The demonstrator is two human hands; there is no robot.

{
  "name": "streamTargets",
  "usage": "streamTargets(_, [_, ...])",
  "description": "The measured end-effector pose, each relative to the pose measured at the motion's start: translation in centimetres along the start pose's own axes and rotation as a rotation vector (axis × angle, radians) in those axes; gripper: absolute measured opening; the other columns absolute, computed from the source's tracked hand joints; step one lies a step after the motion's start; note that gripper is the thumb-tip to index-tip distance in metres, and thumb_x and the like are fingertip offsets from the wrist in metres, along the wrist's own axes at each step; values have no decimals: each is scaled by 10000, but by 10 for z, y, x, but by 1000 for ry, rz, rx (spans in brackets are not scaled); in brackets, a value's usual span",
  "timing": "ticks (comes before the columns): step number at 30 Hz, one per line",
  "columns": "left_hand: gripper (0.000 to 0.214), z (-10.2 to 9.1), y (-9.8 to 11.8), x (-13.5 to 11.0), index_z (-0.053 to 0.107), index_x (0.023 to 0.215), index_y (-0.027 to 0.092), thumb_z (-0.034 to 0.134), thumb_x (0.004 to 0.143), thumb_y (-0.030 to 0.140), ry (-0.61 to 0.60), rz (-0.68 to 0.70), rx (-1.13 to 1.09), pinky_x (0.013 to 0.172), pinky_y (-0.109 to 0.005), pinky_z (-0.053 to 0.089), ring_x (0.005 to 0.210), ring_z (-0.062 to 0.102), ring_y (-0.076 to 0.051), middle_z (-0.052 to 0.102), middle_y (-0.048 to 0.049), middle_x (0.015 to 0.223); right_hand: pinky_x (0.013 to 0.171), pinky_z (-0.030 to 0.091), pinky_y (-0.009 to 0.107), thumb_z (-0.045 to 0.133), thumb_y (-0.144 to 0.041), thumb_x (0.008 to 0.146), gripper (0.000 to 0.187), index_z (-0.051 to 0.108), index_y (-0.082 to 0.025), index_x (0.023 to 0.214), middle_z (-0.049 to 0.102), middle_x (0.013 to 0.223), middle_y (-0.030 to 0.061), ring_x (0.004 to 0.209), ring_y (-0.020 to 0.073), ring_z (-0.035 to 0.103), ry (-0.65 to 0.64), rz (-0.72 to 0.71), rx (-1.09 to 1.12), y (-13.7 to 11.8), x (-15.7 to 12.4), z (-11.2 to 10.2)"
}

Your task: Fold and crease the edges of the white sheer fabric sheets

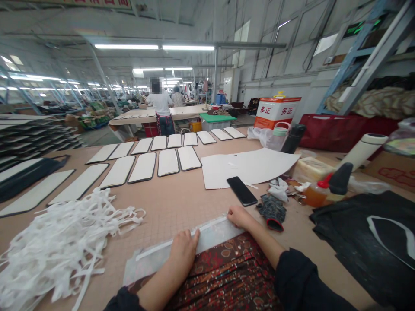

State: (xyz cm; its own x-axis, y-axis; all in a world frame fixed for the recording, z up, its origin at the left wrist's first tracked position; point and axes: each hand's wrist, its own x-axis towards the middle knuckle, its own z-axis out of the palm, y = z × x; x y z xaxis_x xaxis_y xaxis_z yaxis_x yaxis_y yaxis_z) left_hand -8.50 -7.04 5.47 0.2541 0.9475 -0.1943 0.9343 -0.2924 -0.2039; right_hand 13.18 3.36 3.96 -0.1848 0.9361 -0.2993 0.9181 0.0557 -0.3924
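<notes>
**A:** What are the hands on?

**B:** The left grip (183,252) and the right grip (239,217) both sit on a clear plastic strip (212,236) with a white band along it. It lies slanted over a dark red patterned cloth (223,270) at the near edge of the worktop (181,205).

**A:** Are they holding it tight?

**B:** The fingers press on top, and neither grip is wrapped around the strip. I can't tell whether the thumbs go under it.

**A:** What's in hand right now?

**B:** Judging by the hands, pressing that strip flat along its length.

**A:** How much room is there to move?

**B:** There's open worktop just beyond the strip. A dark glove (272,211) with a red cuff lies close to the right grip, and a heap of white tape (55,246) sits to the left. Farther right there's a black cloth (363,229).

**A:** And beyond that?

**B:** A black phone (241,191), a white sheet (246,168), then rows of black-edged white panels (142,167). Far off, a person (160,101) stands at another table (155,115).
</notes>
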Motion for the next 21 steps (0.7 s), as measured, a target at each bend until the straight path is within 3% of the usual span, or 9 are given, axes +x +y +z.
streamTargets(4, [533,2,0,0,424,1279,215,331,795,15,5,0,-5,672,-367,455,839,583,-272,582,-143,939,449,378,188,425,-158,745,246,665,-110,723,675,632,94,475,117,574,-62,-10,1,-1,4,1])
streamTargets(9, [520,5,-1,1,432,1267,222,328,796,29,27,-7,-16,661,-352,446,817,572,-256,576,-135,919,503,414,225,462,-172,747,211,659,-110,701,666,612,104,514,154,601,-56,3,-74,-2,7,-3])
streamTargets(12, [518,3,-1,-1,432,1270,222,339,796,35,20,-6,-10,660,-353,448,820,572,-259,578,-139,925,615,434,258,498,-180,744,175,649,-107,795,672,709,126,696,200,633,17,0,-145,-5,2,-8])
streamTargets(15, [505,-2,0,-3,433,1273,230,362,807,49,4,-11,-2,672,-366,456,847,577,-274,585,-144,943,739,422,313,420,-133,791,250,602,-97,958,638,948,172,913,241,589,126,-21,-209,-22,-12,-2])
streamTargets(17, [492,-4,2,-4,434,1272,239,369,818,61,4,-18,-5,680,-379,461,857,579,-279,587,-144,953,807,398,323,355,-102,820,284,587,-121,983,601,1035,154,992,232,541,165,-141,-236,-41,-24,11])
streamTargets(21, [465,-2,0,-9,431,1268,237,343,839,80,39,-22,-41,716,-403,466,890,569,-273,578,-141,996,858,372,299,356,-125,843,268,593,-167,962,587,1021,92,1005,203,496,120,-611,-276,-70,-46,37])
